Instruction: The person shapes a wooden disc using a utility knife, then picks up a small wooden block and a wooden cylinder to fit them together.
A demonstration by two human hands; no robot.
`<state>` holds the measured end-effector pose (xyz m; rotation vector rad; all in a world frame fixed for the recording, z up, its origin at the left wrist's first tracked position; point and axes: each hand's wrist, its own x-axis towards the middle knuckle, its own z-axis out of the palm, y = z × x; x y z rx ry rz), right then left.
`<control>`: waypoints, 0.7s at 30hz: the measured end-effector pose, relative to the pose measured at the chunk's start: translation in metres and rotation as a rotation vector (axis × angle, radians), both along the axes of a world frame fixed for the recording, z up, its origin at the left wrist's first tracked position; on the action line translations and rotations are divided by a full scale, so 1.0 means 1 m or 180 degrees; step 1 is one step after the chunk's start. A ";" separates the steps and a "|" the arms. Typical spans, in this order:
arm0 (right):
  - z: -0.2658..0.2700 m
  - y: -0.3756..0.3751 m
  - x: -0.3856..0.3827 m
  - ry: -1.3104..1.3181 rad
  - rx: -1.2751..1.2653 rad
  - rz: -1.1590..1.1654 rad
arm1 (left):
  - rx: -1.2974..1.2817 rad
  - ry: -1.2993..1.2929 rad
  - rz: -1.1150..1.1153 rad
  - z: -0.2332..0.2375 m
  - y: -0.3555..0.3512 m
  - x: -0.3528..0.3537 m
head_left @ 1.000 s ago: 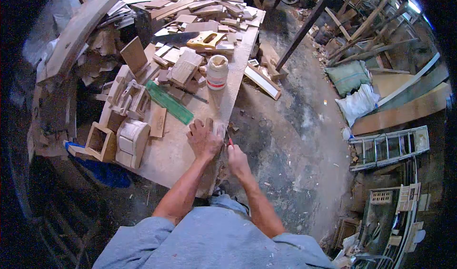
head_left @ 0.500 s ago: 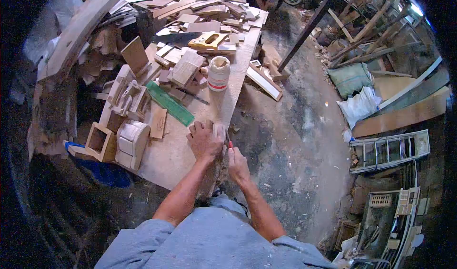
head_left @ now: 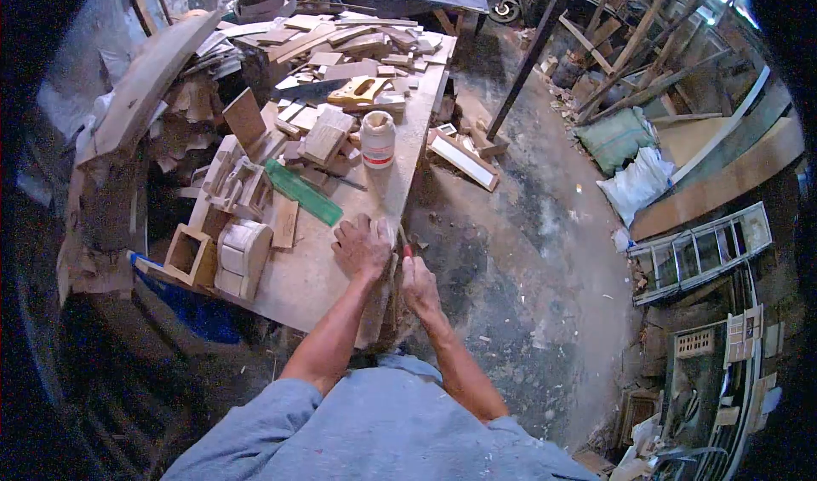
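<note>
At the workbench's right edge, my left hand [head_left: 362, 250] is bent over the top, its fingers curled and its thumb side holding a small pale piece [head_left: 390, 230]. My right hand [head_left: 420, 285] is wrapped around the red handle of a slim tool [head_left: 407, 250], just off the edge. The tool's narrow tip is beside the pale piece; its exact kind is too small to make out. A green strip [head_left: 304, 193] lies just beyond my left fingers. Farther up stands an open white jar [head_left: 378, 141] with a red-marked label.
Wood offcuts [head_left: 357, 43] are heaped on the bench, with a yellow-handled handsaw [head_left: 357, 90] among them. Wooden box-like parts [head_left: 243, 258] stand at the left edge. Sacks [head_left: 637, 183] and a ladder-like frame [head_left: 702, 251] lie along the right side.
The view has shifted slightly, showing more of the far end. Both hands stay at the bench edge; the red-handled tool has changed its angle a little beside the pale piece.
</note>
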<state>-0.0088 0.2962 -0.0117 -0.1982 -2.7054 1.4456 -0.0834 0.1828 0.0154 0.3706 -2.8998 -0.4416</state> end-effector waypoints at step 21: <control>-0.007 -0.007 -0.003 -0.0335 -0.0214 -0.0095 | 0.0152 0.0072 0.0059 0.001 0.002 0.003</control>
